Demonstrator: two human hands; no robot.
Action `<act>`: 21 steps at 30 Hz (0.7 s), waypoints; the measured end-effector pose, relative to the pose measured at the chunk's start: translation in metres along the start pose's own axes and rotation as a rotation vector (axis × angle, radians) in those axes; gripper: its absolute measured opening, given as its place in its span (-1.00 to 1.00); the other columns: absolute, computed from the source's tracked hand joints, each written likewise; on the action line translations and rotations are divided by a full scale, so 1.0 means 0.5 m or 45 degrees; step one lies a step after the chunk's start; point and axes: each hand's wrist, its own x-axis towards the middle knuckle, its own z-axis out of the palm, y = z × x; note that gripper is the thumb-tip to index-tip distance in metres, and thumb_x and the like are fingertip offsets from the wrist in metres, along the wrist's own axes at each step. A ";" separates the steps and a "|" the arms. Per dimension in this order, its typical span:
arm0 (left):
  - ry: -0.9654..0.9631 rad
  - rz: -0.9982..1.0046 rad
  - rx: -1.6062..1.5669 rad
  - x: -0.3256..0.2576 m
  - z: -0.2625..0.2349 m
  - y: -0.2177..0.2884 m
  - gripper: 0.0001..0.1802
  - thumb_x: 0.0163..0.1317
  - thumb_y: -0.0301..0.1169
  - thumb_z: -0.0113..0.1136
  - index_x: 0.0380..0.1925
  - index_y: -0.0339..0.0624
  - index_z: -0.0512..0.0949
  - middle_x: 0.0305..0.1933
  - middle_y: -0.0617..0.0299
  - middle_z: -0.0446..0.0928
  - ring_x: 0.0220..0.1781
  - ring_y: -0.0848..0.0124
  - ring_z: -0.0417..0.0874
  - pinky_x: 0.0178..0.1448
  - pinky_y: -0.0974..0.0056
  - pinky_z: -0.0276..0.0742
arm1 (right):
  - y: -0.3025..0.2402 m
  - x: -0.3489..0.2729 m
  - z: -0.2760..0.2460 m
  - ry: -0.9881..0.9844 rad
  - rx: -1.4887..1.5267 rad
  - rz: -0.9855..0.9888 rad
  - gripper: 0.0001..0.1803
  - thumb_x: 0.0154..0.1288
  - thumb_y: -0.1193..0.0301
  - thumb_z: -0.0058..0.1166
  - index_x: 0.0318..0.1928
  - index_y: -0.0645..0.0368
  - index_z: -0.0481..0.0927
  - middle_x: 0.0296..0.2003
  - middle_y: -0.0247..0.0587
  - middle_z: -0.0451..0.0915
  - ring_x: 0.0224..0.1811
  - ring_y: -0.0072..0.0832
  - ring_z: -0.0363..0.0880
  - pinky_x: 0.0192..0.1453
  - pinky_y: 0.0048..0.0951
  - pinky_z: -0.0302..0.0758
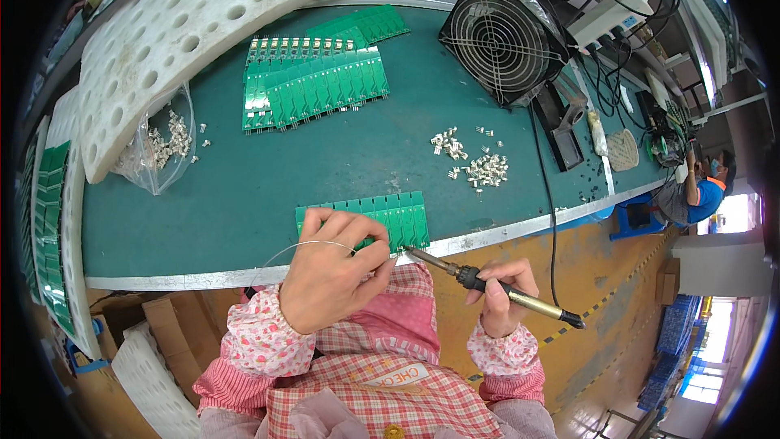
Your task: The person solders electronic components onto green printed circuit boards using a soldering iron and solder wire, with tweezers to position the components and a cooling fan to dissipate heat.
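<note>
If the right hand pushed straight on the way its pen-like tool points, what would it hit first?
Probably the green circuit board: the soldering iron in the right hand has its tip at the board's near edge, though contact is unclear. The left hand lies just beyond.

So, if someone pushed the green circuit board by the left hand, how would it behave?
The green circuit board looks thin and flat, so it would probably slide rather than roll. Its straight edges suggest it is fairly stiff. The notches along its far edge might be weak spots if it were bent.
</note>
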 end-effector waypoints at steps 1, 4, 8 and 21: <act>-0.004 -0.007 0.012 0.001 0.000 0.002 -0.80 -0.05 -0.47 0.37 -0.53 -0.10 0.48 -0.22 0.34 0.54 -0.13 0.31 0.55 0.05 0.12 0.30 | 0.000 0.001 0.000 -0.007 -0.001 0.007 -0.78 0.29 0.43 0.14 -0.23 0.36 0.47 -0.49 -0.06 0.61 -0.56 -0.47 0.63 -0.48 -0.52 0.59; -0.006 -0.012 0.021 0.003 0.000 0.001 -0.85 -0.03 -0.46 0.34 -0.51 -0.10 0.52 -0.25 0.33 0.52 -0.14 0.31 0.55 0.06 0.12 0.31 | 0.002 0.000 -0.001 -0.017 -0.002 0.007 -0.78 0.29 0.43 0.14 -0.23 0.36 0.47 -0.48 -0.05 0.61 -0.55 -0.47 0.63 -0.49 -0.51 0.60; 0.000 -0.020 0.002 0.002 0.000 -0.001 -0.85 -0.02 -0.45 0.34 -0.51 -0.10 0.52 -0.25 0.33 0.51 -0.14 0.31 0.54 0.06 0.13 0.31 | 0.004 0.000 -0.002 -0.012 -0.016 0.021 -0.78 0.30 0.43 0.13 -0.23 0.37 0.47 -0.47 -0.05 0.61 -0.54 -0.47 0.64 -0.49 -0.50 0.61; 0.014 -0.016 0.011 -0.003 0.000 0.000 -0.85 -0.02 -0.48 0.33 -0.48 -0.09 0.51 -0.25 0.32 0.51 -0.14 0.33 0.55 0.04 0.14 0.32 | -0.004 -0.003 0.001 0.018 -0.043 0.018 -0.80 0.30 0.44 0.12 -0.24 0.35 0.46 -0.47 -0.02 0.62 -0.56 -0.47 0.64 -0.49 -0.51 0.60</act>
